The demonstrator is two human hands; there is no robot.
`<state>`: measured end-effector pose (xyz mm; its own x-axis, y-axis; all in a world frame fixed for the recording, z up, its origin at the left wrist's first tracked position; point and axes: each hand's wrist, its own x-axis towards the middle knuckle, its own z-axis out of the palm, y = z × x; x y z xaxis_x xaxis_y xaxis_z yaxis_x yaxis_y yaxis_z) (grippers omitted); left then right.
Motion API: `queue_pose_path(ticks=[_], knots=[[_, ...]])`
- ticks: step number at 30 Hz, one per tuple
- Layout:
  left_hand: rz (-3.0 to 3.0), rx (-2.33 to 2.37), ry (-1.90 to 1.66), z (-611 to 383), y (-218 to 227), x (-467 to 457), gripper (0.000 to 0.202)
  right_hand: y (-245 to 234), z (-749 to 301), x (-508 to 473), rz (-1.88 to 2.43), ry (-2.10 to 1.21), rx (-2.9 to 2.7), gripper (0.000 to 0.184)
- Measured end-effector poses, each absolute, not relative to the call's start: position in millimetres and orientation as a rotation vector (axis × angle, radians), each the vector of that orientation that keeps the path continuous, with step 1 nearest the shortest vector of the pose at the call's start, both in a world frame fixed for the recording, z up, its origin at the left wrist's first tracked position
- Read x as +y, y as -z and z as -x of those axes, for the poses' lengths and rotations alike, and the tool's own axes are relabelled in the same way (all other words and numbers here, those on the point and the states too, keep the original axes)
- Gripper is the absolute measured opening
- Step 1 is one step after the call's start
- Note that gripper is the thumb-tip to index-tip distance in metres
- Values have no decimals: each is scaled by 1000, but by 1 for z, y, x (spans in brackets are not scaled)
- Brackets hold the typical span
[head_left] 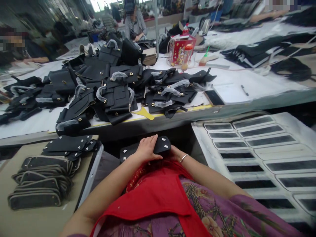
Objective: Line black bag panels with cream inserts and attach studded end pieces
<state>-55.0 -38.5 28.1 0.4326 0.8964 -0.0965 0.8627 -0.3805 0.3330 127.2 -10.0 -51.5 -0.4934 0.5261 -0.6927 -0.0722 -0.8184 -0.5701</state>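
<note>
At my lap I have a black bag panel [161, 144] with rounded ends and small white tabs near them. My left hand [147, 149] lies across its middle, fingers over the top and thumb towards me, gripping it. At the panel's right end is my right hand [175, 153], its fingers mostly hidden under or behind the panel. To the left, similar black panels with white tabs [66, 144] lie in a loose pile. Nearer on the same board are stacked black panels with pale edges [37, 197].
A board [274, 153] with rows of black strips lies at the right. Black handbags [116, 95] with wrapped handles crowd the table ahead. A yellow piece [145, 113], a phone [214, 97], a pen [244, 90] and a red bag [179, 49] lie there too. A person [135, 24] sits beyond.
</note>
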Motion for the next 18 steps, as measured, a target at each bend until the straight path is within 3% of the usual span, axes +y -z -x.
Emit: queue_pose_path(ticks=[6,11,18], knots=[[-2224,1505,-305,60,-50,-24,108,60,-168,-16,1020,-2426,-466,21],[-2052,1469,-326,65,-63,-12,111,74,-172,-16,872,-2378,-867,46],[-1953,1480,-311,72,-69,-3,112,62,-135,-4,1141,-2011,-1377,37]])
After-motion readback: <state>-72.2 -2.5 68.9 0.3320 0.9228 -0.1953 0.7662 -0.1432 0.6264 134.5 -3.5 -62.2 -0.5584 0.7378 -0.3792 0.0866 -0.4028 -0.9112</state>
